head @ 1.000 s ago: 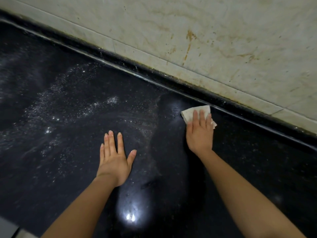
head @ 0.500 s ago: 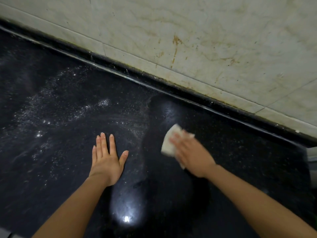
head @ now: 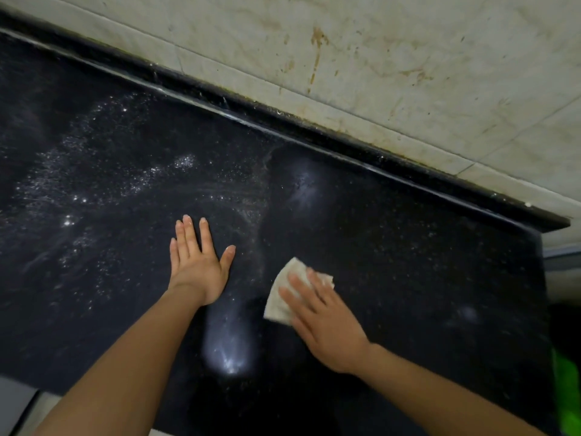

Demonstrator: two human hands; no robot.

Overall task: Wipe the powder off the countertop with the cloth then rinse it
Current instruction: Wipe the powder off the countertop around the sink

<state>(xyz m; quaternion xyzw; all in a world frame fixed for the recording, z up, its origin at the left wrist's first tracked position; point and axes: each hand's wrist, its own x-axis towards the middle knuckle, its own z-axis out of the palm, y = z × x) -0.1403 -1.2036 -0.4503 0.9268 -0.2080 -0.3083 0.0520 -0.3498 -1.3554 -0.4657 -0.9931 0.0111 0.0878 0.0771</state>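
Observation:
A black speckled countertop (head: 408, 262) fills the view. White powder (head: 103, 184) lies scattered over its left half, with a smeared streak running toward the middle. A folded white cloth (head: 284, 294) lies flat on the counter right of centre. My right hand (head: 320, 322) presses on the cloth with straight, spread fingers covering its right part. My left hand (head: 198, 265) rests flat on the counter to the left of the cloth, fingers straight, holding nothing.
A stained pale tiled wall (head: 377, 58) runs along the back behind a dark raised ledge (head: 283, 121). The counter ends at the right edge (head: 544, 278), where something green (head: 566, 398) shows below. The near edge is at bottom left.
My right hand has dragged the cloth from the back ledge toward me across the counter. My left hand has stayed flat in place.

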